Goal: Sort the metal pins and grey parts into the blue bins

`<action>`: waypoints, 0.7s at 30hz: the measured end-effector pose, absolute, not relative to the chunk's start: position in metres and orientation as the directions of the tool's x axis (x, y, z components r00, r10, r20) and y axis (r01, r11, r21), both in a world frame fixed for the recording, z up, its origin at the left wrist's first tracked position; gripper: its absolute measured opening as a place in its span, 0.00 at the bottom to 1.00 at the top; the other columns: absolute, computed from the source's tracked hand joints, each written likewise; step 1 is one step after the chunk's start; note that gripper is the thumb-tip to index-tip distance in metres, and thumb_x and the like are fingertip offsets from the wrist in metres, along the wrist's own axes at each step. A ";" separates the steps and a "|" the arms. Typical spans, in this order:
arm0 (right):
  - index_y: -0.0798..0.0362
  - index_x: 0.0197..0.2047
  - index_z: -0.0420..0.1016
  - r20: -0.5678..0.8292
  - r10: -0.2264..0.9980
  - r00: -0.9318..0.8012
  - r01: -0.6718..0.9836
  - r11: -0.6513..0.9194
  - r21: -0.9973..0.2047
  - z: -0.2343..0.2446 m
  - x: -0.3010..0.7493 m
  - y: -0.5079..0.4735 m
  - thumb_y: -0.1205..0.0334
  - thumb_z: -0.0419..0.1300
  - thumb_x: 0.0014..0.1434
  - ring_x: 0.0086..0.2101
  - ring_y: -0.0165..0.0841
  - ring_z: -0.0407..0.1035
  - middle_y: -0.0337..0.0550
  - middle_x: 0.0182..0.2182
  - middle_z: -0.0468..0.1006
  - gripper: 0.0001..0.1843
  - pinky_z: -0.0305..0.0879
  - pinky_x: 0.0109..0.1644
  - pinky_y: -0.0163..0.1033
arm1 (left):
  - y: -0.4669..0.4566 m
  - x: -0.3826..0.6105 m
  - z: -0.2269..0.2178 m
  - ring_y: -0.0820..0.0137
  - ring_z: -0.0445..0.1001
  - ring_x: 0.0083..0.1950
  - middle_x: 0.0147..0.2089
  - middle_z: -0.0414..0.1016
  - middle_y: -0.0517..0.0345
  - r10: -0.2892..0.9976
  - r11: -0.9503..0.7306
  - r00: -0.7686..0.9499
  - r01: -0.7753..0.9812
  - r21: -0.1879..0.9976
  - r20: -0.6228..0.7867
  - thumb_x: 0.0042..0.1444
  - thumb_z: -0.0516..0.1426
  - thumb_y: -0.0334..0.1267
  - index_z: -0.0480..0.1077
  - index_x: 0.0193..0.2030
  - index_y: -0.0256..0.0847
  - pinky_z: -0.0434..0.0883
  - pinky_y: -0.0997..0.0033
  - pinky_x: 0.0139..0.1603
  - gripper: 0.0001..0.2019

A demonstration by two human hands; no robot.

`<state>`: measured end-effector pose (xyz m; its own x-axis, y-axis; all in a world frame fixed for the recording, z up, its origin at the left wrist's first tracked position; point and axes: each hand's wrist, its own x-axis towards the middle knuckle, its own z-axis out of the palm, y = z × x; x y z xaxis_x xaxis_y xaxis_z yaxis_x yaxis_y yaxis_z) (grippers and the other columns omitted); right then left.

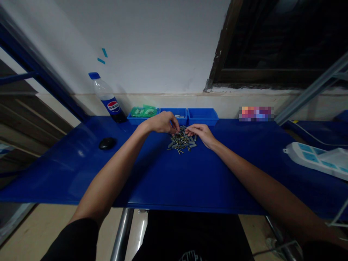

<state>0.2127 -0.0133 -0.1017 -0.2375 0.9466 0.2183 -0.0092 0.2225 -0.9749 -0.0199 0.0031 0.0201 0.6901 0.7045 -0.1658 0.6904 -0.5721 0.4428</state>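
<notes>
A loose pile of small metal pins and grey cylinders lies on the blue table. Over its upper left side is my left hand, fingers bent down and pinched together at the pile. My right hand comes in from the right, thumb and fingertips closed over the pile's upper right edge. Whatever sits between the fingertips of either hand is too small to make out. Behind the pile stands a blue bin with a few small light pieces, partly hidden by my left hand.
Left of that bin, another blue bin holds green packets; a third blue bin stands on the right. A Pepsi bottle and a black mouse are at left. A white power strip lies far right.
</notes>
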 end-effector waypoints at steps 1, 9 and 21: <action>0.51 0.34 0.87 0.219 0.946 -0.239 -0.010 0.223 -0.975 -0.102 0.213 -0.013 0.46 0.71 0.55 0.33 0.36 0.76 0.47 0.33 0.87 0.16 0.69 0.41 0.43 | 0.004 -0.020 0.019 0.68 0.83 0.42 0.40 0.87 0.53 0.712 -0.563 0.684 0.691 0.453 -0.157 0.54 0.62 0.35 0.84 0.48 0.38 0.73 0.74 0.43 0.15; 0.50 0.34 0.86 0.226 0.941 -0.253 -0.018 0.229 -0.973 -0.101 0.213 -0.013 0.46 0.71 0.56 0.33 0.36 0.76 0.47 0.34 0.87 0.16 0.69 0.41 0.43 | 0.023 -0.022 -0.007 0.58 0.83 0.50 0.49 0.85 0.40 0.895 -0.427 0.411 0.684 0.592 0.171 0.58 0.63 0.42 0.82 0.54 0.31 0.77 0.63 0.52 0.22; 0.50 0.34 0.87 0.229 0.942 -0.247 -0.004 0.235 -0.972 -0.102 0.213 -0.013 0.47 0.70 0.56 0.33 0.36 0.76 0.47 0.34 0.87 0.15 0.70 0.41 0.43 | 0.011 -0.020 0.005 0.63 0.81 0.44 0.46 0.84 0.51 0.774 -0.591 0.626 0.768 0.247 -0.096 0.54 0.67 0.42 0.81 0.51 0.40 0.74 0.69 0.46 0.18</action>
<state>0.2133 -0.0129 -0.1018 -0.2467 0.9417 0.2287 -0.0036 0.2351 -0.9720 -0.0203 0.0114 0.0048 0.6264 0.7736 -0.0957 0.7678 -0.5912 0.2471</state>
